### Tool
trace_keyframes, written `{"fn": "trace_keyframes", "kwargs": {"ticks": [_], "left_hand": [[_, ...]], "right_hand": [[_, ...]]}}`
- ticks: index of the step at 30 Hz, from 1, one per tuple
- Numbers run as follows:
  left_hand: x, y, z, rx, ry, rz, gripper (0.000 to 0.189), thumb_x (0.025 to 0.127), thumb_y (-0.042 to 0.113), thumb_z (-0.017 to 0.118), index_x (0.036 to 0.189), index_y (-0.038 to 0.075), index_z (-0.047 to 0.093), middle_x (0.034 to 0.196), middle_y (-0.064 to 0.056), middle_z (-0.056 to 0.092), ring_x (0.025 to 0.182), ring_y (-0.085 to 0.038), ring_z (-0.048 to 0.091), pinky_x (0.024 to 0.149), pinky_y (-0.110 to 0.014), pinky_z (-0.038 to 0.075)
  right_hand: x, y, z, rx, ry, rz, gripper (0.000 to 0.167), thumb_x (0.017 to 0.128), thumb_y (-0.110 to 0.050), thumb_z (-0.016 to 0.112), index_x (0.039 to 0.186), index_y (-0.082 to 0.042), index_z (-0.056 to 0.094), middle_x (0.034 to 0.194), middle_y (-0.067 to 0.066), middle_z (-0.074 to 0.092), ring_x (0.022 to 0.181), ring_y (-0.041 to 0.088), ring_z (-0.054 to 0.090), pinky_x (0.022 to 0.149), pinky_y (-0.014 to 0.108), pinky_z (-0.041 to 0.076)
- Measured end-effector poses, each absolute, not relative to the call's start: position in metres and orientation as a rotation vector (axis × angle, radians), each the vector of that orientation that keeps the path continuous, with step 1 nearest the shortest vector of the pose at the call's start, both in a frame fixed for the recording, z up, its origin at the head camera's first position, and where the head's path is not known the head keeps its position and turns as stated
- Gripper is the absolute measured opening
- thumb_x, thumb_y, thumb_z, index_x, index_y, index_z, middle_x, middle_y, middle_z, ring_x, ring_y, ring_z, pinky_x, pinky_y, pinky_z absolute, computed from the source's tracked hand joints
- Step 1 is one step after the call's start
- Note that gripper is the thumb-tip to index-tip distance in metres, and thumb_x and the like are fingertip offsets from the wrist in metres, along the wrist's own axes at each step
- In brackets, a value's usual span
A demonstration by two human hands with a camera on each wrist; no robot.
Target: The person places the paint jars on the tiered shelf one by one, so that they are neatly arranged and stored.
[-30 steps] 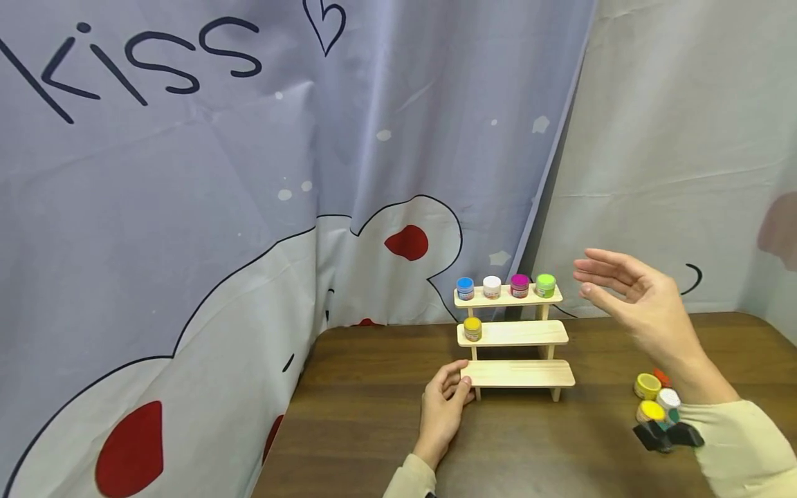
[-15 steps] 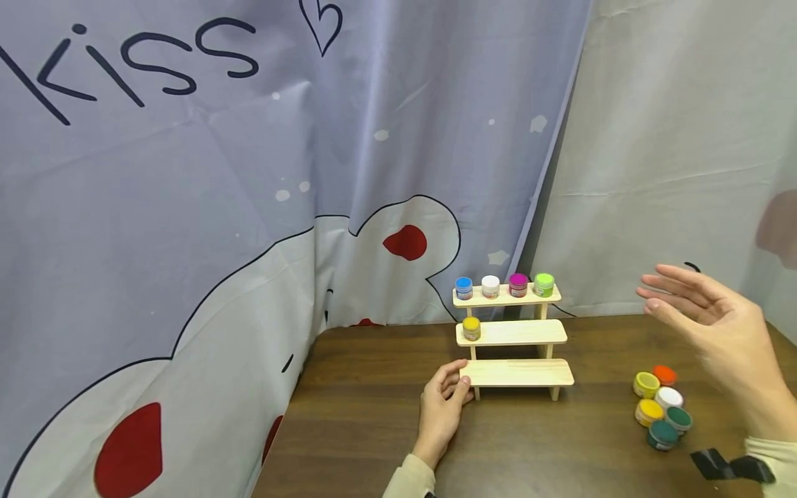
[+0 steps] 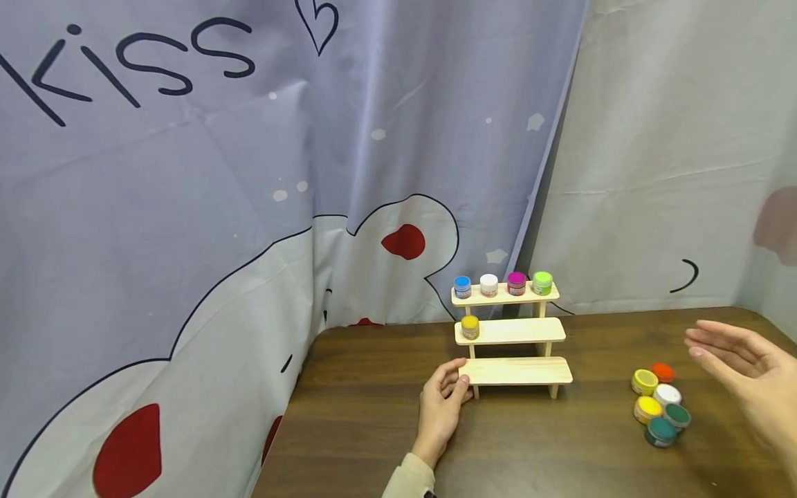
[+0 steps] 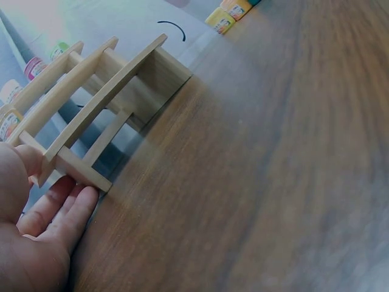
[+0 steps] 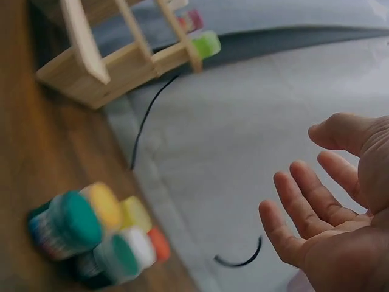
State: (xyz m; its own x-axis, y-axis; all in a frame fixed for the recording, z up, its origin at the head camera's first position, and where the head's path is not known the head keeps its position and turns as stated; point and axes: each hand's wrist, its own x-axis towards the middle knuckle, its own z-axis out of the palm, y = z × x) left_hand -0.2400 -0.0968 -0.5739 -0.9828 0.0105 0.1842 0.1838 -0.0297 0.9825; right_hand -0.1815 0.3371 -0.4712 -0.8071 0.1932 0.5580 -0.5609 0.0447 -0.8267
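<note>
My left hand [image 3: 441,408] grips the left end of the lowest shelf of a three-tier wooden display stand [image 3: 517,371], thumb over the shelf's edge. In the left wrist view its fingers [image 4: 70,216] reach beneath, beside the stand's leg. On the top tier are small paint jars: blue [image 3: 462,286], white [image 3: 488,285], magenta [image 3: 516,283] and light green [image 3: 542,283]. One yellow jar [image 3: 470,327] occupies the middle tier's left end. My right hand [image 3: 744,366] hovers at the right, fingers extended and holding nothing, beyond a cluster of jars.
Clustered on the brown table [image 3: 535,443] are several jars: orange-red [image 3: 663,372], lemon yellow [image 3: 644,382], white [image 3: 667,394], deeper yellow [image 3: 648,409], green [image 3: 676,416] and teal [image 3: 661,431]. A printed curtain [image 3: 249,173] hangs behind the table.
My right hand has moved right and down, away from the stand, uncovering the jar cluster. My left hand keeps its grip on the stand.
</note>
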Motion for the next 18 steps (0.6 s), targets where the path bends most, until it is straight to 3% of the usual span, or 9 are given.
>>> {"fn": "trace_keyframes", "kwargs": {"ticks": [7, 13, 16, 17, 18], "left_hand": [[-0.240, -0.097, -0.573, -0.207, -2.092, -2.187, 0.031, 0.110, 0.009, 0.072, 0.140, 0.015, 0.074, 0.124, -0.009, 0.079, 0.108, -0.019, 0.077, 0.090, -0.031, 0.069], [-0.241, -0.096, -0.573, -0.193, -2.096, -2.191, 0.032, 0.110, 0.008, 0.072, 0.140, 0.018, 0.074, 0.124, -0.007, 0.079, 0.109, -0.019, 0.077, 0.090, -0.030, 0.069], [-0.241, -0.096, -0.573, -0.191, -2.097, -2.190, 0.032, 0.110, 0.008, 0.072, 0.140, 0.018, 0.074, 0.124, -0.007, 0.079, 0.108, -0.018, 0.077, 0.090, -0.030, 0.069], [-0.240, -0.096, -0.573, -0.191, -2.098, -2.188, 0.032, 0.110, 0.009, 0.072, 0.140, 0.018, 0.075, 0.125, -0.008, 0.079, 0.108, -0.018, 0.077, 0.090, -0.030, 0.069], [-0.240, -0.096, -0.573, -0.192, -2.099, -2.189, 0.031, 0.110, 0.009, 0.072, 0.140, 0.018, 0.075, 0.125, -0.008, 0.078, 0.108, -0.018, 0.077, 0.090, -0.030, 0.069]], "right_hand": [[-0.166, 0.344, -0.511, 0.072, -2.074, 1.610, 0.050, 0.100, 0.014, 0.073, 0.143, -0.012, 0.071, 0.117, -0.027, 0.076, 0.101, -0.012, 0.072, 0.085, 0.001, 0.054], [-0.153, 0.342, -0.533, -0.137, -2.237, 1.564, 0.041, 0.103, -0.003, 0.080, 0.140, -0.019, 0.072, 0.113, -0.040, 0.067, 0.095, -0.017, 0.066, 0.076, 0.000, 0.052], [-0.151, 0.341, -0.539, -0.279, -2.323, 1.529, 0.039, 0.105, -0.019, 0.081, 0.142, -0.019, 0.069, 0.108, -0.045, 0.062, 0.091, -0.021, 0.061, 0.071, 0.000, 0.049], [-0.150, 0.341, -0.540, -0.323, -2.353, 1.516, 0.043, 0.106, -0.025, 0.081, 0.146, -0.016, 0.067, 0.107, -0.047, 0.059, 0.090, -0.022, 0.059, 0.084, 0.005, 0.055], [-0.150, 0.341, -0.543, -0.347, -2.377, 1.486, 0.046, 0.106, -0.028, 0.080, 0.147, -0.012, 0.065, 0.105, -0.047, 0.057, 0.089, -0.023, 0.057, 0.083, 0.005, 0.055]]}}
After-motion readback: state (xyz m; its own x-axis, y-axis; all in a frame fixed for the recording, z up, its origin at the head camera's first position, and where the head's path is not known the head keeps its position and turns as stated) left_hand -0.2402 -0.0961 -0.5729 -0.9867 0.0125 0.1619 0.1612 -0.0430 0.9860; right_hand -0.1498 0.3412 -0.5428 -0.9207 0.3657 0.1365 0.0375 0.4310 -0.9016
